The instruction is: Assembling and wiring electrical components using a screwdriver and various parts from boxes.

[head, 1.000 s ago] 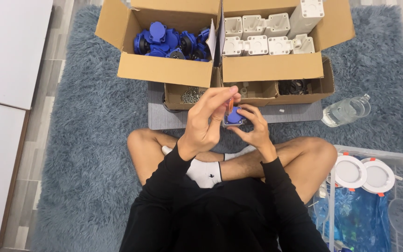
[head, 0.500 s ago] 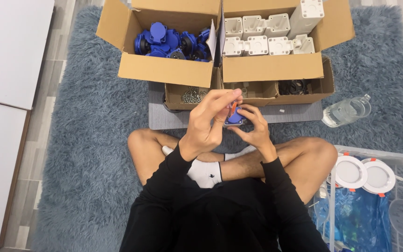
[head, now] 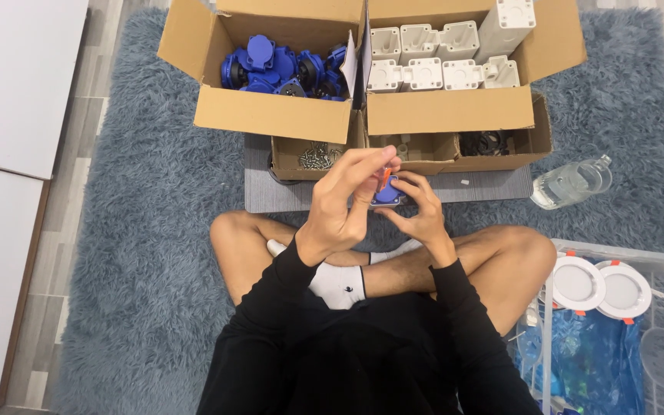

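Note:
I sit cross-legged on a grey shaggy rug [head: 147, 230]. My right hand [head: 420, 207] cups a small blue socket part [head: 387, 192] from below and the right. Over it, my left hand [head: 347, 200] pinches a thin orange-handled tool [head: 385, 176] whose tip rests on the blue part. Both hands are raised above my knees, in front of the low cardboard trays.
A cardboard box of blue socket parts [head: 274, 69] and one of white plastic housings [head: 443, 54] stand ahead. In front lie low trays with screws [head: 317, 156] and black rings [head: 486, 144]. A clear bottle [head: 570, 184] lies to the right. A white basket [head: 624, 253] holds round white lamps [head: 601, 284].
My hands stay together on the blue part; the left fingers have shifted slightly and the orange tool now shows between them.

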